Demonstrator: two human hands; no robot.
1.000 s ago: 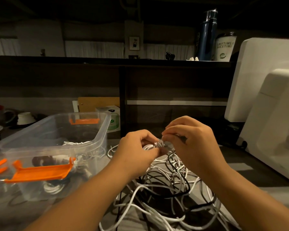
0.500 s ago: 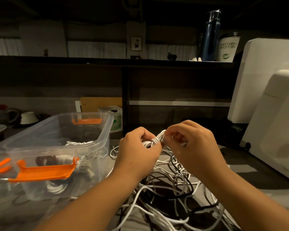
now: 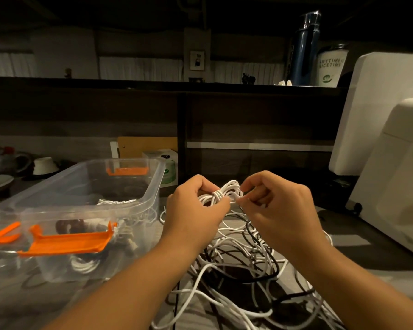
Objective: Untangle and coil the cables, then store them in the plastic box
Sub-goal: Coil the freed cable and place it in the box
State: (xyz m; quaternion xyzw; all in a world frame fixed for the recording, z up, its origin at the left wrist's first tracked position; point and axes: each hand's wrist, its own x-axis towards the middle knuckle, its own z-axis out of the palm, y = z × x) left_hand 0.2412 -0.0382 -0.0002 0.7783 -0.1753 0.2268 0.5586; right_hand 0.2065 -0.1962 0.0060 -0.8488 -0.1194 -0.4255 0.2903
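Gripping the white coil (image 3: 227,194), left hand (image 3: 196,210) meets right hand (image 3: 277,206).

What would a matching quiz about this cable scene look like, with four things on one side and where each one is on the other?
Things:
1. white coil
2. plastic box
3. blue bottle
4. tangled cables

Places:
A. standing on the high shelf at the back
B. lying loose on the table, nearest the camera
C. held between the left hand and the right hand
D. on the table at the left, open on top

Pairs: 1-C, 2-D, 3-A, 4-B.
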